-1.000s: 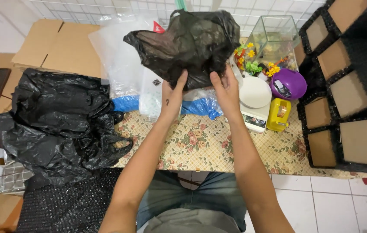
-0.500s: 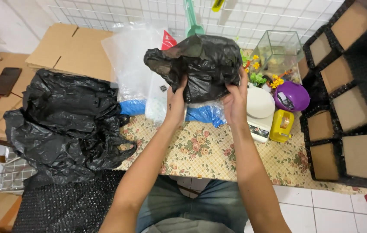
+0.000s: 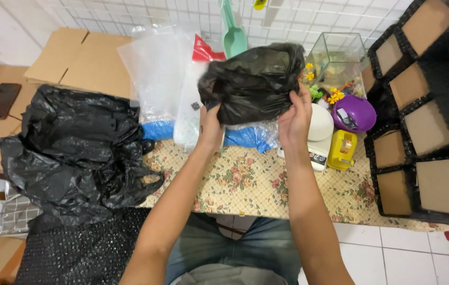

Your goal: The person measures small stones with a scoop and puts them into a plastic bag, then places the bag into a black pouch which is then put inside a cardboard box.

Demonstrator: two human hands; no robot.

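Both hands up, holding a small black plastic bag (image 3: pixel 253 82) in the air above the floral-cloth surface (image 3: pixel 251 184). Left hand (image 3: pixel 209 126) grips the bag's lower left side, fingers pressed into the plastic; right hand (image 3: pixel 296 116) clamps the lower right edge, fingers curled around it. Bag is bunched and looks filled. Under it on the surface: blue plastic (image 3: pixel 245 138) and clear bubble wrap (image 3: pixel 161 74). A white kitchen scale (image 3: pixel 317 134), a yellow tape dispenser (image 3: pixel 342 149) and a purple bowl (image 3: pixel 354 112) sit just right of the right hand. A big pile of black bags (image 3: pixel 76 148) lies well to the left.
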